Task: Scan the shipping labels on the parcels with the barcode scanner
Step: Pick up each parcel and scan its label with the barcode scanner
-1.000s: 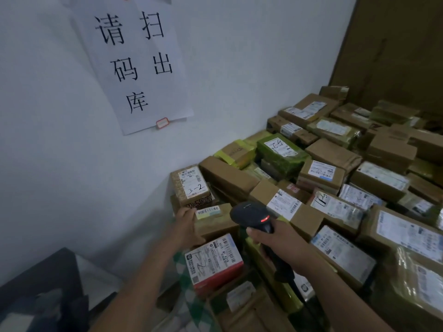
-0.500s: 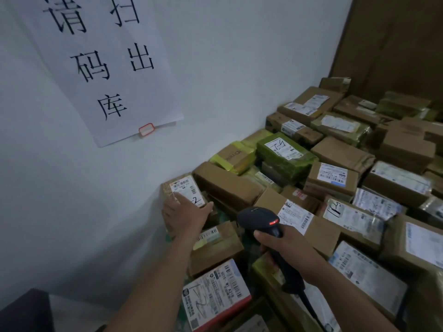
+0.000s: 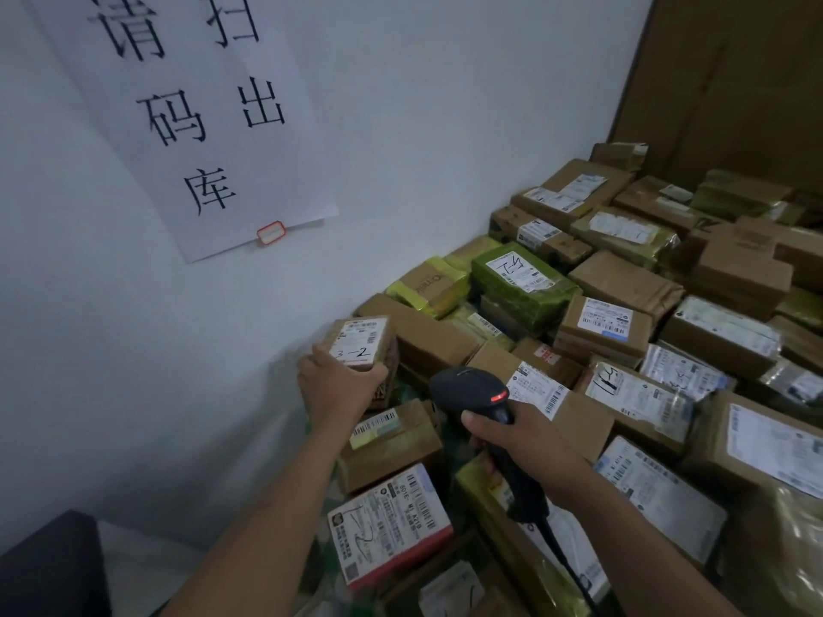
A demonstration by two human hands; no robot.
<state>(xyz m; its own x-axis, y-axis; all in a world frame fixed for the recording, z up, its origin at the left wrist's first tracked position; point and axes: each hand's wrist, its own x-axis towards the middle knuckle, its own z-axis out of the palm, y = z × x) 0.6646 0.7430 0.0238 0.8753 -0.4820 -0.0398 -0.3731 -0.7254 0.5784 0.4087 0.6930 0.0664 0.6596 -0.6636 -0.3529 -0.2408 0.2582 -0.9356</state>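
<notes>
Just left of centre, against the white wall [image 3: 445, 126]: left hand [image 3: 338, 385] wrapped round the near end of a small brown parcel [image 3: 378, 349], thumb up on the top face, fingers curled down the side. On that top face, a white shipping label [image 3: 358, 340] with a barcode, small print too fine to read, and "3-2" handwritten in black marker. Parcel tilted, label turned up toward the camera; cannot tell whether lifted clear of the boxes beneath.

At centre, just right of the parcel: right hand [image 3: 525, 443] closed tight round the handle of a black barcode scanner [image 3: 467, 387], head aimed toward the upper left at the held parcel. On the back of the head, a glowing red light [image 3: 499, 397]. From the handle, a dark cable [image 3: 563, 556] trailing to the bottom edge.

Upper left of the frame: a white paper sign [image 3: 276, 171] on the wall, large black characters 请扫码出库, pinned at its lower edge by a red-bordered sticker [image 3: 270, 227].

Across the right half, packed side by side: brown cardboard parcels, most with white barcode labels. Among them, right of centre, a green-wrapped parcel [image 3: 547, 296] with marker scrawl on its label. Bottom centre, between the forearms, a red-edged box [image 3: 427, 547] with a label bearing barcodes and a looping pen mark. Just below the left hand, a brown box [image 3: 401, 456] with a barcode strip and a yellow-green tag.
</notes>
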